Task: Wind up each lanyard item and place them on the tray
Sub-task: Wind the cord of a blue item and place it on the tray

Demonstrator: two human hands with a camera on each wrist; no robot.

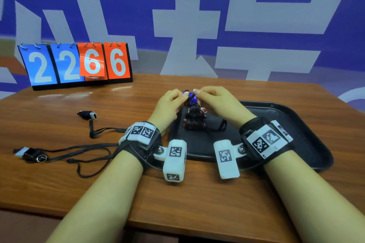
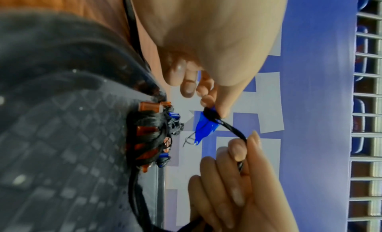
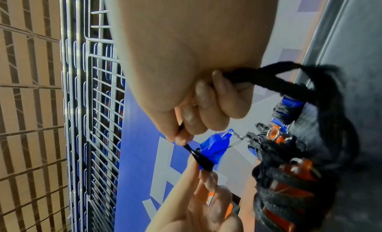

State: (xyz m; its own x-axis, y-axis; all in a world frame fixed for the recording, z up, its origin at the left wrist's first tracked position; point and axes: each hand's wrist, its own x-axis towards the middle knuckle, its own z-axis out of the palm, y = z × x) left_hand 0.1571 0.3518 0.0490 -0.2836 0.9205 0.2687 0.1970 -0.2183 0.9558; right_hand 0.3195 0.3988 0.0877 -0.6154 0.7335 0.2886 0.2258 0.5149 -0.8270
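Two hands, the left hand [image 1: 169,102] and the right hand [image 1: 214,100], share one blue lanyard item [image 1: 191,98]. Two unwound lanyard items [image 1: 87,115] [image 1: 29,152] lie on one table [image 1: 197,193]. One tray [image 1: 296,124] carries a pile of wound items [image 1: 194,118], number indistinct; one scoreboard [image 1: 77,65] shows four cards.

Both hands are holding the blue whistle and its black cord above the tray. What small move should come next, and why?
Probably one more turn of the cord around the blue whistle. The left hand pinches the whistle where a few turns already sit, and the right hand grips the cord close by. More loose cord trails from the right hand, so it is not yet ready for the tray, where wound whistles lie.
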